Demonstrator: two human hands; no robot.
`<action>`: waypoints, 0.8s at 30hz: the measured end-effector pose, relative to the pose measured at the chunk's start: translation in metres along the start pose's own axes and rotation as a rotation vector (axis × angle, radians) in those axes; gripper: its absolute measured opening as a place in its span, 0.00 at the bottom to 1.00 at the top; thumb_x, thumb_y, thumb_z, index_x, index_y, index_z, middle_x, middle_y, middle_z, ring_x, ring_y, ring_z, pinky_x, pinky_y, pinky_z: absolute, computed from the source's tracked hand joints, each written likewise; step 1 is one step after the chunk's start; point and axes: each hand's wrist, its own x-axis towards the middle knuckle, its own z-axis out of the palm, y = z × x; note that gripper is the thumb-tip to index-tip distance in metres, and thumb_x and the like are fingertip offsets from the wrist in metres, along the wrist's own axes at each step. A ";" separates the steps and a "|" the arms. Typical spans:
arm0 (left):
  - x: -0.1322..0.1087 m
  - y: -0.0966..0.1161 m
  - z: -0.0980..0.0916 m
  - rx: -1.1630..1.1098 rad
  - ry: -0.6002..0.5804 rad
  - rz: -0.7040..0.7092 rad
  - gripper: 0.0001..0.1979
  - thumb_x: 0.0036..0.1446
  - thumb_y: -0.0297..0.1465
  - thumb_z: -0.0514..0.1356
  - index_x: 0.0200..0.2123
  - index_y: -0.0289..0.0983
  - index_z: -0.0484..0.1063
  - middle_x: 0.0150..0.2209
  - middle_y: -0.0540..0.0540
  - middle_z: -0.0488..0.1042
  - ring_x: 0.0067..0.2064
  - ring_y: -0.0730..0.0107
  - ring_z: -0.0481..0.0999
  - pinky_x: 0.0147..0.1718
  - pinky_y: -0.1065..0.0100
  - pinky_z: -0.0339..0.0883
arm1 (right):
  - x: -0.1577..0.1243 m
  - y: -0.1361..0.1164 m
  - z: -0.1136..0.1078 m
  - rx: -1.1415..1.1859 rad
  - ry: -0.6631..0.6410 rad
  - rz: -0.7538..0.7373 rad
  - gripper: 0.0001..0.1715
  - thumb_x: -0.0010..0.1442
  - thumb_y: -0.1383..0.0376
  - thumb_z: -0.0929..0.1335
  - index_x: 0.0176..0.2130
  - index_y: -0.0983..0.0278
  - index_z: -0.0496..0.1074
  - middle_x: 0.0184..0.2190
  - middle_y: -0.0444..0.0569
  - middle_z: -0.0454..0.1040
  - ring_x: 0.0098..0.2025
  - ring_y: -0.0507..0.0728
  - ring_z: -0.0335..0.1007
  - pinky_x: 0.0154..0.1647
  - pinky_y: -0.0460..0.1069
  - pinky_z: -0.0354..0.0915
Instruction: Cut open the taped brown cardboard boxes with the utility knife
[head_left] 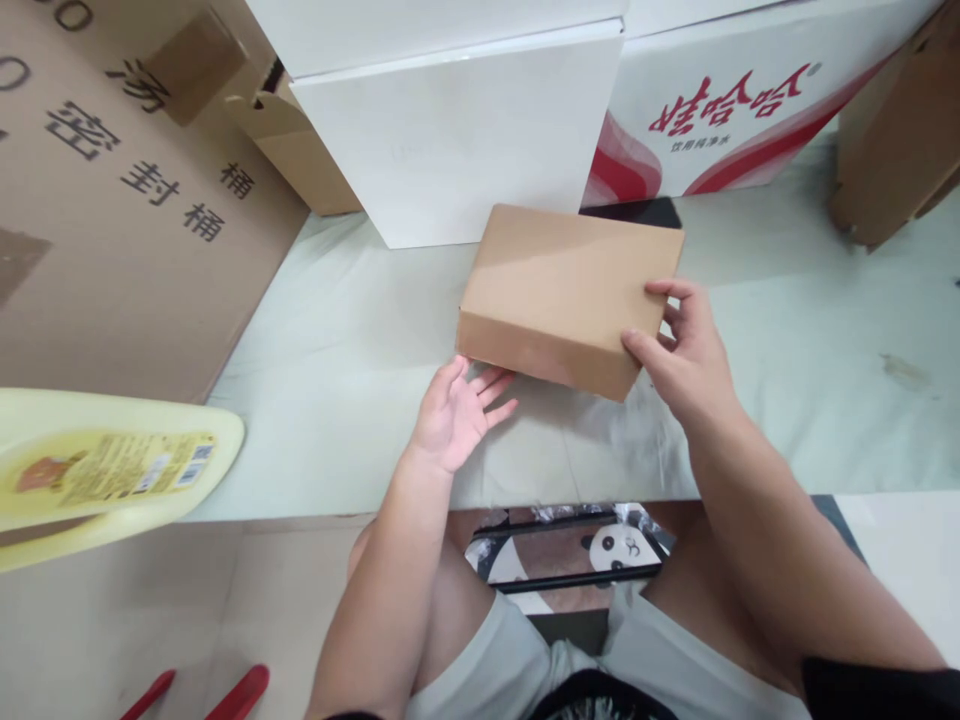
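A plain brown cardboard box [574,270] is in the middle of the head view, turned slightly askew above the pale table covering. My right hand [694,350] grips its right end, with the thumb on the near corner and the fingers along the far side. My left hand [461,410] is palm up with fingers spread, just below the box's near left corner. Its fingertips are close to the lower edge; whether they touch it, I cannot tell. A black flat object [637,212] shows partly behind the box, mostly hidden by it.
White cartons [465,130] stand along the back, one with red lettering [727,105]. Large brown cartons [112,220] rise at the left, another [896,150] at the right. A pale yellow jug [112,465] juts over the table's near left edge. Below are my legs and a panda-printed item [615,548].
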 end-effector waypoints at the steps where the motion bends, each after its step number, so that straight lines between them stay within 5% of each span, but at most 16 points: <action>1: 0.000 -0.001 0.001 -0.017 0.006 0.031 0.17 0.54 0.43 0.70 0.43 0.43 0.73 0.41 0.45 0.79 0.47 0.59 0.81 0.44 0.58 0.77 | -0.002 -0.006 0.001 -0.042 0.006 -0.015 0.27 0.61 0.57 0.70 0.59 0.54 0.65 0.65 0.59 0.61 0.68 0.71 0.64 0.58 0.69 0.74; 7: 0.010 -0.006 0.003 -0.103 0.149 0.206 0.13 0.60 0.43 0.70 0.41 0.45 0.73 0.42 0.49 0.78 0.48 0.63 0.80 0.50 0.61 0.72 | -0.021 -0.037 0.023 -0.192 -0.144 -0.337 0.17 0.60 0.57 0.73 0.48 0.57 0.74 0.61 0.55 0.70 0.74 0.76 0.54 0.74 0.77 0.51; 13: 0.018 -0.008 0.002 -0.091 0.257 0.236 0.11 0.61 0.38 0.70 0.42 0.42 0.74 0.41 0.49 0.78 0.42 0.67 0.79 0.51 0.61 0.72 | -0.030 -0.052 0.025 -0.161 -0.230 -0.408 0.07 0.64 0.61 0.70 0.43 0.59 0.76 0.60 0.54 0.74 0.73 0.72 0.58 0.71 0.71 0.60; 18: 0.017 -0.003 0.003 -0.100 0.328 0.328 0.05 0.70 0.34 0.59 0.45 0.43 0.75 0.46 0.49 0.82 0.46 0.68 0.81 0.48 0.66 0.75 | -0.032 -0.062 0.012 0.097 -0.375 -0.471 0.10 0.65 0.61 0.70 0.47 0.56 0.74 0.55 0.52 0.78 0.67 0.67 0.67 0.65 0.65 0.69; 21: 0.014 0.002 0.003 -0.065 0.290 0.379 0.12 0.70 0.38 0.57 0.52 0.45 0.76 0.52 0.47 0.82 0.57 0.61 0.79 0.53 0.61 0.75 | -0.030 -0.054 0.009 0.190 -0.156 -0.354 0.12 0.66 0.62 0.68 0.50 0.53 0.72 0.53 0.51 0.76 0.60 0.64 0.73 0.64 0.65 0.69; 24: 0.011 0.006 0.002 -0.049 0.243 0.410 0.17 0.69 0.41 0.57 0.56 0.44 0.76 0.54 0.46 0.83 0.62 0.58 0.77 0.60 0.58 0.72 | -0.022 -0.036 0.005 0.173 0.131 -0.093 0.17 0.68 0.54 0.66 0.55 0.51 0.70 0.59 0.53 0.70 0.66 0.66 0.66 0.67 0.68 0.64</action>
